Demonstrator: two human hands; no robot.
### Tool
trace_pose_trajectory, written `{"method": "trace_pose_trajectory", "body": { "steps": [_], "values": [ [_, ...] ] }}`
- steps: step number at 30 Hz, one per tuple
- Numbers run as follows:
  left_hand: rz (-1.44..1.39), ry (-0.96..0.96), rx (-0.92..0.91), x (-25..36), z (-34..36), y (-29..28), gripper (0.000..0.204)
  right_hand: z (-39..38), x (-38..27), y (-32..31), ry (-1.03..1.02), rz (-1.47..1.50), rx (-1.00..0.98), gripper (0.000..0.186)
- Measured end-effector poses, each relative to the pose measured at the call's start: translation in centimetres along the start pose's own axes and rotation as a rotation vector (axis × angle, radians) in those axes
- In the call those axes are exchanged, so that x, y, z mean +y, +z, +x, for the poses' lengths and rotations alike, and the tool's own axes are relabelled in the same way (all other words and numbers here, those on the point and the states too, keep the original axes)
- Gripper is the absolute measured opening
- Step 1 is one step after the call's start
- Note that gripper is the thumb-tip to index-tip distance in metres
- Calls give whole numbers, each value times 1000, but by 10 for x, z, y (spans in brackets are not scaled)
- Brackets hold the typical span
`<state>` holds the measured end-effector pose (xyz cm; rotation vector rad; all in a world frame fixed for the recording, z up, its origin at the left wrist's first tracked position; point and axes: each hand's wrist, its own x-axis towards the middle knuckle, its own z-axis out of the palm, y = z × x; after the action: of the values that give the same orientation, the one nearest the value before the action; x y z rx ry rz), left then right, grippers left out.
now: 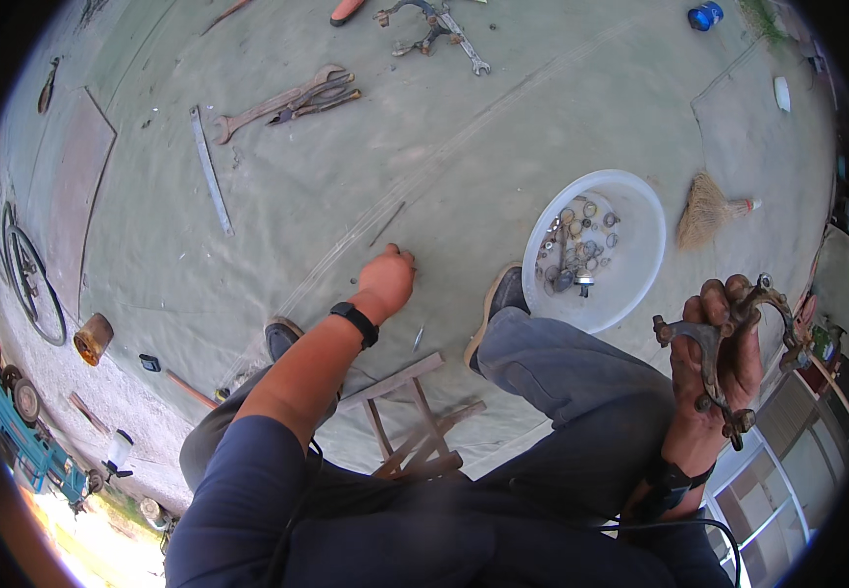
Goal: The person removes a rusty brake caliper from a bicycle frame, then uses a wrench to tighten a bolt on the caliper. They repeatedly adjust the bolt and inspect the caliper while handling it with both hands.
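My left hand (pixel 385 282) reaches low over the green ground sheet, its fingers curled together. Whatever the fingers may hold is hidden. Just beyond them a thin dark rod (pixel 386 223) lies on the sheet. My right hand (pixel 714 348) is raised at the right and wrapped round a greasy forked metal part (pixel 711 343) with curved arms and knobbed ends. Left of that hand, beyond my knee, stands a white plastic tub (pixel 642 250) with several small metal rings, nuts and fittings (pixel 581 240) in it.
A straw hand broom (pixel 707 211) lies right of the tub. Further off are a large wrench (pixel 273 106), pliers (pixel 317 102), a flat metal strip (pixel 211 171) and another forked part (pixel 429 29) with a spanner (pixel 468 49). A wooden stool (pixel 415 412) is between my legs.
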<state>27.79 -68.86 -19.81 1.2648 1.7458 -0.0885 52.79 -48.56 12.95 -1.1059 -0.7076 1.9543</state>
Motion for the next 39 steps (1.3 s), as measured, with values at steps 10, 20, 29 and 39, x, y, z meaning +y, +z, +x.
{"method": "trace_pose_trajectory", "body": {
  "steps": [10, 20, 29, 39],
  "values": [
    [-845, -9, 74, 15, 0, -45, 22, -17, 8, 15, -52, -2, -45, 39],
    [-1466, -5, 72, 68, -57, -142, 29, -30, 9, 53, -45, -306, 21, 29],
    [-1282, 164, 328, 92, -195, -245, 31, -38, 36, 103, -245, -615, -175, 26],
    [-1578, 285, 366, 92, -312, -239, 29, -54, 63, 175, -683, -938, -535, 21]
  ]
}}
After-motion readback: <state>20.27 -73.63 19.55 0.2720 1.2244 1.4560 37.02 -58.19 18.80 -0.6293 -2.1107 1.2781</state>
